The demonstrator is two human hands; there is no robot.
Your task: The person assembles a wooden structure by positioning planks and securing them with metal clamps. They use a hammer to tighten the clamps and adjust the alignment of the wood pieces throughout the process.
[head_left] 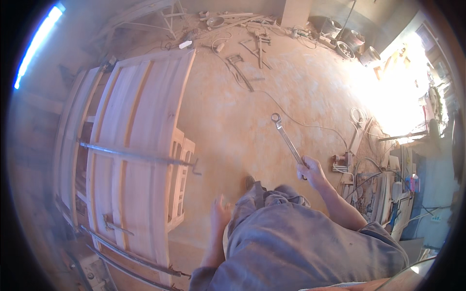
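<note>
My right hand [311, 172] is closed around the lower end of a long metal ring wrench [288, 139], which points up and to the left over the floor. My left hand [222, 210] hangs low beside my body, nearest to the wooden panel; it is blurred and I cannot make out its fingers. To the left stands a large pale wooden panel [138, 109] with raised strips. A metal bar clamp [131, 152] with a bent crank handle lies across it.
Two more bar clamps [133, 257] cross the panel's near end. Slatted wood [180, 179] sits at its right side. Loose clamps [247, 72] and a cable [291, 121] lie on the dusty floor [228, 131]. Buckets [357, 39] stand at the back right; tools and boards crowd the right.
</note>
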